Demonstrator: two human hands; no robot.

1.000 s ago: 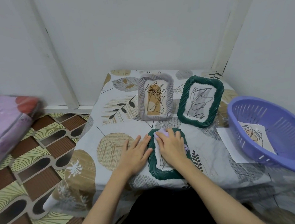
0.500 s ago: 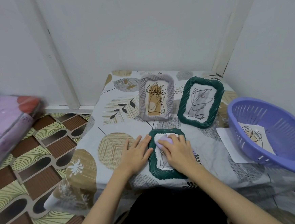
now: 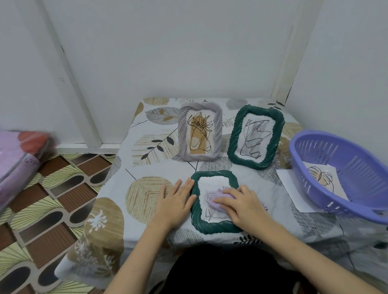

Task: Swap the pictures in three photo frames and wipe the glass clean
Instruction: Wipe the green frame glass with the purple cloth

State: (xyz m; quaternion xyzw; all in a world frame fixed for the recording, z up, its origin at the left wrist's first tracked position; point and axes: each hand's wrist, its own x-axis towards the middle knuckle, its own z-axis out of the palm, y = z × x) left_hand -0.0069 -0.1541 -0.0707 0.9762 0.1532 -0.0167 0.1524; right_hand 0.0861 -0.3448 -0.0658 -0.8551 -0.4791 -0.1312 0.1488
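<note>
**On the flat frame: cloth pass moves from top edge to mid-glass**

On the glass of the green frame (image 3: pixel 214 202) lying flat at the near edge of the tabletop (image 3: pixel 144 174), the right hand (image 3: pixel 242 207) presses a bunched lilac cloth (image 3: pixel 214 201) under curled fingers. A second ago the cloth sat at the frame's top edge; half a second ago, upper left of the glass; now it is at mid-glass, with the upper part of the picture uncovered. Reading: the wipe works downward, lower glass not yet covered.

Left hand (image 3: pixel 174 204): flat, fingers straight, palm on the tabletop, fingertips against the frame's left rim. Position unchanged across the three views; it appears to brace the frame against sliding.

Behind, a grey frame (image 3: pixel 200 132) and a second green frame (image 3: pixel 256 137) stand upright, both holding line drawings, untouched over this interval. To the right, a purple basket (image 3: pixel 348 176) rests partly on a loose white sheet (image 3: pixel 289 185); a printed picture (image 3: pixel 323 178) lies inside it.

Judgement: pictures look seated in all three frames; task is likely in the wiping stage, whether the standing frames are already wiped cannot be told.
</note>
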